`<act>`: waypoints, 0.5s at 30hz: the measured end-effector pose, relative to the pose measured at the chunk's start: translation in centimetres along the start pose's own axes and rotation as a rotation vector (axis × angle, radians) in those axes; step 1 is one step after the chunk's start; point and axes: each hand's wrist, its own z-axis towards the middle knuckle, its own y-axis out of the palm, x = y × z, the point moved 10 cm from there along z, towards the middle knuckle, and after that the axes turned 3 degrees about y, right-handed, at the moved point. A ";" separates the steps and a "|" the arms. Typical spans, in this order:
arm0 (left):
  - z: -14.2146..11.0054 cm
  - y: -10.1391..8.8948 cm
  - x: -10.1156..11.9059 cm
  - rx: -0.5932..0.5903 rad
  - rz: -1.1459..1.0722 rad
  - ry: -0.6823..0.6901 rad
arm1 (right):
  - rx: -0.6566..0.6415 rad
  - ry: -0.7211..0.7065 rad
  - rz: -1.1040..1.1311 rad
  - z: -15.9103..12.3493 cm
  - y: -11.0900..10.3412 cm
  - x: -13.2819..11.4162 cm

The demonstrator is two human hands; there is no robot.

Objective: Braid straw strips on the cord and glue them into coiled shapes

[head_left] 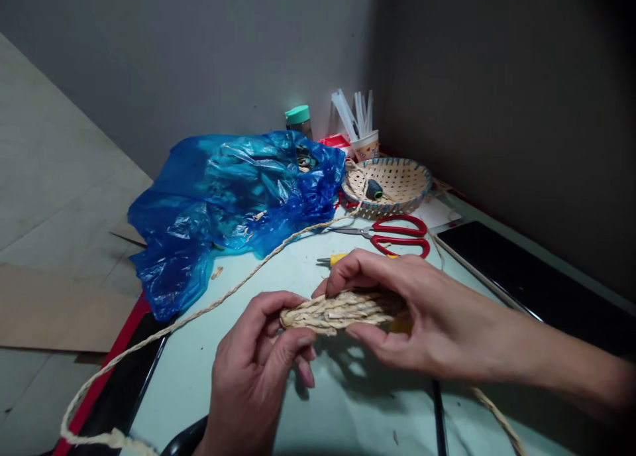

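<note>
A small oval piece of coiled straw rope [330,312] is held between both hands above the tabletop. My left hand [263,356] pinches its left end between thumb and fingers. Around its right part curl the thumb and fingers of my right hand [412,310], hiding that end. Just behind my right hand lies a tool with a yellow handle [338,259] and a pointed metal tip, partly covered. Red-handled scissors [382,234] rest farther back. A long twisted straw cord [233,290] runs from the basket across the table and loops down at the left.
A crumpled blue plastic bag [238,191] covers the back left. Behind the scissors stands a woven basket [417,184] holding a dark thread spool [374,189]. A paper cup [366,146] with clear sticks and a green-lidded jar [298,116] are near the wall. A black-screened device [497,257] lies right.
</note>
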 end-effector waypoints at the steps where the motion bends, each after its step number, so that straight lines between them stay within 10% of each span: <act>1: 0.1 0.0 0.6 -0.021 0.059 0.083 | -0.009 0.001 0.005 0.0 0.0 0.0; 7: -0.5 0.7 4.2 -0.194 0.441 0.593 | -0.038 0.008 -0.040 -0.2 0.2 0.6; 15: -1.1 0.4 4.6 -0.146 0.470 0.667 | -0.122 0.051 -0.050 -0.8 0.9 1.2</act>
